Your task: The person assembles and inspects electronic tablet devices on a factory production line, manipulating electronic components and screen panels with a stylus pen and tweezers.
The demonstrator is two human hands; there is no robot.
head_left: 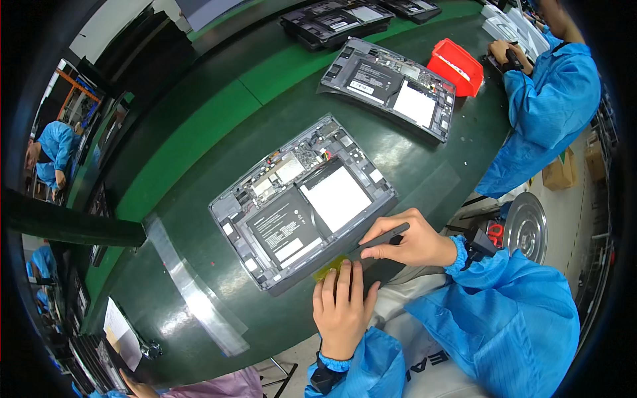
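An opened tablet-like or laptop-like device (292, 174) lies on the table in front of me, its dark battery, white panel and circuit boards exposed. Just off its near edge is a small yellow-green translucent film (330, 267), partly hidden by fingertips. My left hand (343, 308) rests its outstretched fingers on that film. My right hand (415, 242) pinches a slim black tool (385, 240) between thumb and fingers. The tool slants down toward the film, and its exact kind cannot be made out.
A second opened device (391, 86) lies farther back, beside a red bin (456, 66). More devices (335, 22) are stacked at the far edge. Clear tape strips (196, 292) cross the table at left. A co-worker in blue (554, 99) sits at right, near a round metal stool (525, 229).
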